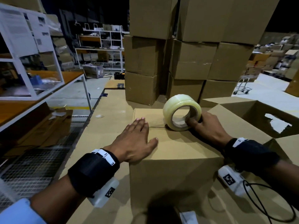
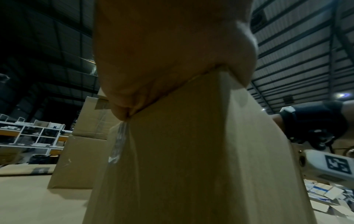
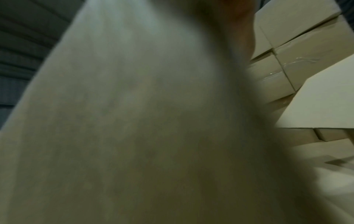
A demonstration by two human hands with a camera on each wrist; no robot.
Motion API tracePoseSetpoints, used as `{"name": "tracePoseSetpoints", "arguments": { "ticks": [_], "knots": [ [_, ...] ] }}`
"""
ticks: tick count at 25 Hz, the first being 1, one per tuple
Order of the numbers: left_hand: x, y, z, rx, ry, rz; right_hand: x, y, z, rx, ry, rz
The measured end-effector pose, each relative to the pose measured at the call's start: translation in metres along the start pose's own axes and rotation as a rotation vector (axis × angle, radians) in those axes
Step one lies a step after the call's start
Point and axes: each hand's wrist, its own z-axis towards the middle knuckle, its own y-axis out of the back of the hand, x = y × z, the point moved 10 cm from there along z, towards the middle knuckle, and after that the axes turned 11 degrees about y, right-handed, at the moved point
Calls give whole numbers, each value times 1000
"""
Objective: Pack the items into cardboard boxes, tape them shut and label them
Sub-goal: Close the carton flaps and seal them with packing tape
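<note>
A closed brown cardboard box stands in front of me, its top flaps meeting in a seam. My left hand lies flat on the top with straight fingers, pressing the flaps down. A roll of clear packing tape stands on edge on the seam. My right hand grips it, fingers curled into its core. In the left wrist view the palm presses on the box's top edge, and a strip of clear tape hangs down the box side. The right wrist view shows only blurred cardboard.
A tall stack of sealed cartons rises just behind the box. An open carton sits to the right. A white-framed workbench and wire mesh are on the left. Flat cardboard sheets cover the surface under the box.
</note>
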Motion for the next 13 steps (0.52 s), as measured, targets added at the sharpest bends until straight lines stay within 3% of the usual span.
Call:
{"name": "tracePoseSetpoints", "arguments": {
  "ticks": [6,13],
  "knots": [
    [-1,0,0,14,-10,18,-12,20,-3,-171,-27,-27],
    [0,0,0,14,-11,15,-21,12,-8,-155,-66,54]
  ]
}}
